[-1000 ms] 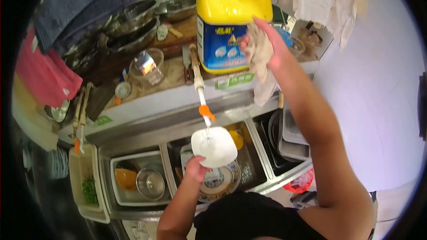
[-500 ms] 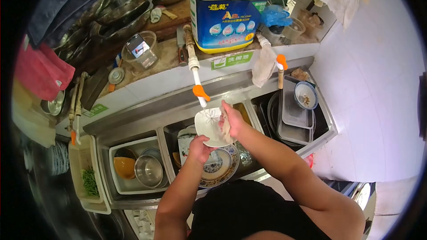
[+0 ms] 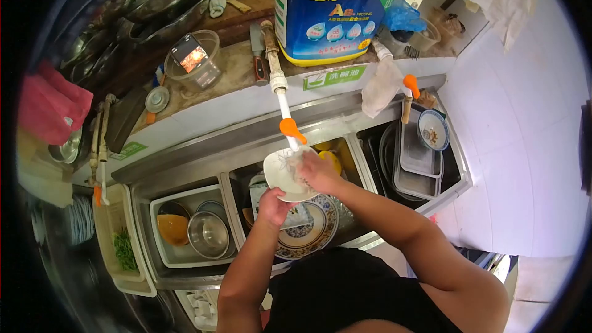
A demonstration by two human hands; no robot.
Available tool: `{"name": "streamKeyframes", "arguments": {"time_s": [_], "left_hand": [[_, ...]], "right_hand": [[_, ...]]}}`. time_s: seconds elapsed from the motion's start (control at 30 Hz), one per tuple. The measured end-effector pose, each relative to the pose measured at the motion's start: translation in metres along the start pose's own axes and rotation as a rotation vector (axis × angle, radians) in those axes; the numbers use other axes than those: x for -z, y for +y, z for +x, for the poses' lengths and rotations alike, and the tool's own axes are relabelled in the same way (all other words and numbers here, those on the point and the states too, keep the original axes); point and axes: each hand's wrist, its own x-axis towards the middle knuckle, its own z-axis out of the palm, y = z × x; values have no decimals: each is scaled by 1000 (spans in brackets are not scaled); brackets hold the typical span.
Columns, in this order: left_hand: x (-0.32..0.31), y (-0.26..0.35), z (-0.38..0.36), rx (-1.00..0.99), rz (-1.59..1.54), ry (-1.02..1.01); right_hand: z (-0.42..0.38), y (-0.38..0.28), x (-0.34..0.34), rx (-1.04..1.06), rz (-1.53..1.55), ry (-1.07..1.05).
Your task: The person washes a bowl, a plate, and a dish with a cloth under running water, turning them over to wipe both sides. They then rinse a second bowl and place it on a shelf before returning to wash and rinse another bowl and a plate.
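A white squarish dish (image 3: 279, 176) with a thin flower drawing is held tilted over the middle sink, just below a white tap with an orange handle (image 3: 292, 131). My left hand (image 3: 275, 207) grips its lower edge. Over the dish's inner right side lies my right hand (image 3: 316, 171), blurred, its fingers curled around a pale cloth that is barely visible now. Below the dish, a large patterned plate (image 3: 319, 227) rests in the sink.
A basin (image 3: 161, 258) with a metal bowl (image 3: 208, 235) stands in the left sink. Trays (image 3: 420, 180) and a patterned bowl (image 3: 433, 129) fill the right one. Behind are a big blue and yellow jug (image 3: 327, 21) and a phone (image 3: 190, 54) in a plastic tub.
My right hand has moved across the dish toward its upper part. The dish has shifted slightly relative to the tap, and the camera view has moved a little.
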Motion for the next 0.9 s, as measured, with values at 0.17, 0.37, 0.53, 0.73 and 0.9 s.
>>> {"name": "streamKeyframes", "arguments": {"time_s": [0.17, 0.37, 0.53, 0.73, 0.9], "left_hand": [[8, 2, 7, 13, 94, -126], [-12, 4, -12, -132, 149, 7], [-3, 4, -13, -309, 95, 139], [-12, 2, -6, -122, 108, -1], [-23, 3, -6, -92, 41, -83]], "right_hand": [[-7, -18, -27, 378, -179, -243], [32, 8, -6, 392, -840, 92], [18, 11, 18, -251, -565, -328], [16, 0, -18, 269, -101, 221], [-3, 6, -23, 394, -178, -64]]}}
